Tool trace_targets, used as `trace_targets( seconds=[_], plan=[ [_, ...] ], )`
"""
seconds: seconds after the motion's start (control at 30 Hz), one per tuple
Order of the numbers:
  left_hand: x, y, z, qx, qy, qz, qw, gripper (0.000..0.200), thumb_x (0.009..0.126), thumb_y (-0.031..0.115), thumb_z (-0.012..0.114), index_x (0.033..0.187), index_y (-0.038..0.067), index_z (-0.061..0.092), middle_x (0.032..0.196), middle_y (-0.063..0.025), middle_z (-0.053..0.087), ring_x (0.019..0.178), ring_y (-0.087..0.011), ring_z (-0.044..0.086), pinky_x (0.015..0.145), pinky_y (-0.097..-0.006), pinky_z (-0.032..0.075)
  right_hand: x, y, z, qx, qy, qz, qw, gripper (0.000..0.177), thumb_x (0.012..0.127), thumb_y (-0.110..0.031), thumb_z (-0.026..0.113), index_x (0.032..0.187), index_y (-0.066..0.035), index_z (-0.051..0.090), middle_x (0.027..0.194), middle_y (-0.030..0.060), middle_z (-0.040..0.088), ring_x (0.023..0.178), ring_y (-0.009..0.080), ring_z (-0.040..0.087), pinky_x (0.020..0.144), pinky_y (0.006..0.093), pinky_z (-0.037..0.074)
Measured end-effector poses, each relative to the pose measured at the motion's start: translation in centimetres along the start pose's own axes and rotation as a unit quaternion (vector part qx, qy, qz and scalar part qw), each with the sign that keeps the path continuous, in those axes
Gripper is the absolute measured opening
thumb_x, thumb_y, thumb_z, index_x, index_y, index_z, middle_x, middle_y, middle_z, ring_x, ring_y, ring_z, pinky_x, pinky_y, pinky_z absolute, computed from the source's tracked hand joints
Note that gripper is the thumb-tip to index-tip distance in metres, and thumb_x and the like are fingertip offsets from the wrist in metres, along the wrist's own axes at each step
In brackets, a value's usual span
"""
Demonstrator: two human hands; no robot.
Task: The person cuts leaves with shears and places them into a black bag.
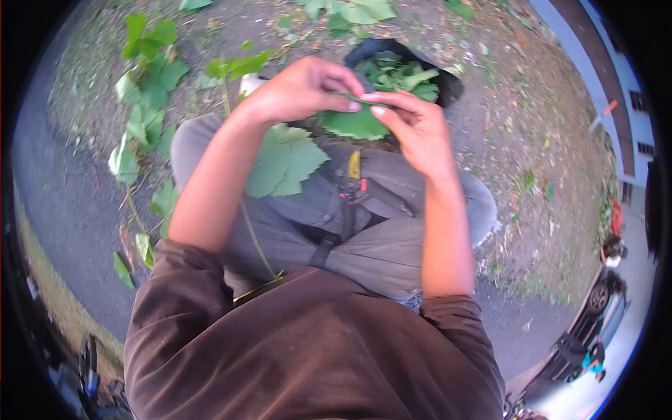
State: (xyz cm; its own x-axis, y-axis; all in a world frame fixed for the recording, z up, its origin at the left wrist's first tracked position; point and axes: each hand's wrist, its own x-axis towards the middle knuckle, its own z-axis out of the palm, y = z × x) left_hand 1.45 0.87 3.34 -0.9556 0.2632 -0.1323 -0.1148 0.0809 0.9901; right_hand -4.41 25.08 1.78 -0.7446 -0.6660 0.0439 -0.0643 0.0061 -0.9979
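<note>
My left hand [301, 89] and my right hand [418, 126] meet in front of my knees, fingertips pinching the upper edge of a green vine leaf [353, 124]. The leaf's broad face hangs below my fingers. Just beyond, a black bag [451, 87] stands open, with a heap of green leaves [395, 73] in it. A larger lobed leaf [287, 164] spreads over my left thigh, beside a long thin vine stem [253, 234] that passes under my left forearm. On my lap lies a small yellow-and-black object [354, 165] with red bits.
A leafy vine [145, 119] trails along the ground to my left. More leaves [360, 10] lie ahead on the dirt. Asphalt [63, 168] borders the left side. At the far right are a parked car [602, 297] and a person in teal [595, 360].
</note>
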Motion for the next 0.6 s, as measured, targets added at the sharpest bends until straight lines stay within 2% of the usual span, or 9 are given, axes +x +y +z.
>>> trace_targets(
  seconds=[0.07, 0.1, 0.17, 0.23, 0.43, 0.47, 0.5, 0.57, 0.6],
  plan=[
    [0.1, 0.0, -0.3, 0.011, 0.014, 0.007, 1.0, 0.024, 0.089, 0.008, 0.081, 0.112, 0.003, 0.075, 0.109, -0.0027, 0.076, 0.102, -0.0116, 0.07, 0.091, -0.0275, 0.054, 0.1, 0.3, -0.1, -0.044, 0.008, -0.045, 0.998, 0.019, 0.098, -0.004, 0.071, 0.115, -0.005, 0.08, 0.1, 0.0043, 0.076, 0.089, 0.008, 0.066, 0.079, 0.026, 0.053],
    [0.2, -0.2, -0.2, 0.014, 0.029, 0.011, 0.999, 0.022, 0.089, 0.006, 0.079, 0.111, 0.003, 0.075, 0.111, -0.0028, 0.076, 0.104, -0.0124, 0.07, 0.092, -0.0281, 0.054, -0.1, -0.4, -0.4, -0.056, 0.001, 0.013, 0.998, 0.019, 0.098, -0.005, 0.072, 0.116, -0.005, 0.079, 0.101, 0.0025, 0.077, 0.085, 0.0059, 0.064, 0.076, 0.0262, 0.053],
    [0.2, 0.5, 0.1, -0.017, 0.044, -0.019, 0.999, 0.022, 0.09, 0.003, 0.076, 0.112, 0.004, 0.074, 0.111, -0.0039, 0.076, 0.104, -0.0122, 0.07, 0.093, -0.0277, 0.054, 0.0, -0.5, -0.3, 0.044, 0.007, 0.013, 0.999, 0.02, 0.099, -0.005, 0.07, 0.117, -0.006, 0.079, 0.097, -0.0023, 0.075, 0.081, 0.0012, 0.06, 0.069, 0.0212, 0.05],
    [0.1, 0.5, -0.3, -0.057, 0.041, -0.041, 0.997, 0.02, 0.092, 0.004, 0.075, 0.112, 0.004, 0.074, 0.108, -0.0031, 0.075, 0.098, -0.0102, 0.069, 0.09, -0.0265, 0.053, 0.0, -0.8, -0.9, 0.05, -0.002, 0.074, 0.996, 0.022, 0.101, -0.004, 0.068, 0.121, -0.003, 0.077, 0.108, 0.003, 0.076, 0.095, 0.0069, 0.068, 0.085, 0.0242, 0.056],
    [0.2, 0.0, -1.9, -0.093, 0.16, -0.041, 0.982, 0.026, 0.097, 0.012, 0.073, 0.122, 0.006, 0.072, 0.099, -0.0004, 0.075, 0.089, -0.0085, 0.068, 0.087, -0.0259, 0.054, 0.0, -1.1, -1.2, 0.152, 0.054, 0.103, 0.982, 0.025, 0.102, -0.005, 0.066, 0.125, -0.004, 0.076, 0.108, 0.0037, 0.076, 0.099, 0.012, 0.073, 0.085, 0.0279, 0.061],
    [0.3, 0.0, -2.1, -0.083, 0.162, -0.029, 0.983, 0.036, 0.1, 0.013, 0.067, 0.134, 0.004, 0.064, 0.112, -0.0041, 0.074, 0.098, -0.0131, 0.069, 0.091, -0.029, 0.053, 0.0, -1.2, -1.2, 0.154, 0.052, 0.102, 0.981, 0.025, 0.102, -0.005, 0.066, 0.125, -0.004, 0.076, 0.108, 0.0037, 0.076, 0.099, 0.012, 0.073, 0.085, 0.0279, 0.061],
    [0.5, 0.0, -1.9, -0.079, 0.166, -0.03, 0.983, 0.036, 0.1, 0.013, 0.067, 0.134, 0.004, 0.064, 0.112, -0.0041, 0.074, 0.098, -0.0131, 0.069, 0.091, -0.029, 0.053, 0.0, -1.4, -1.2, 0.165, 0.061, 0.094, 0.98, 0.024, 0.102, -0.005, 0.066, 0.123, -0.004, 0.076, 0.107, 0.0035, 0.076, 0.096, 0.0107, 0.072, 0.083, 0.026, 0.06],
    [0.8, 0.5, -1.0, -0.118, 0.186, 0.103, 0.97, 0.043, 0.102, 0.018, 0.064, 0.141, 0.002, 0.058, 0.128, -0.0122, 0.071, 0.115, -0.0204, 0.068, 0.101, -0.035, 0.052, -0.1, -1.9, -1.4, 0.144, 0.069, 0.091, 0.983, 0.023, 0.101, -0.004, 0.066, 0.121, -0.001, 0.076, 0.106, 0.0046, 0.076, 0.096, 0.0115, 0.071, 0.085, 0.0257, 0.059],
    [0.6, 0.8, -1.1, -0.065, 0.157, 0.092, 0.981, 0.052, 0.102, 0.025, 0.064, 0.147, 0.001, 0.053, 0.139, -0.0177, 0.066, 0.128, -0.0259, 0.063, 0.109, -0.0408, 0.049, -0.2, -1.8, -1.2, 0.152, 0.066, 0.092, 0.982, 0.023, 0.101, -0.003, 0.067, 0.121, -0.001, 0.076, 0.107, 0.0049, 0.076, 0.097, 0.0116, 0.071, 0.085, 0.0258, 0.059]
  ],
)
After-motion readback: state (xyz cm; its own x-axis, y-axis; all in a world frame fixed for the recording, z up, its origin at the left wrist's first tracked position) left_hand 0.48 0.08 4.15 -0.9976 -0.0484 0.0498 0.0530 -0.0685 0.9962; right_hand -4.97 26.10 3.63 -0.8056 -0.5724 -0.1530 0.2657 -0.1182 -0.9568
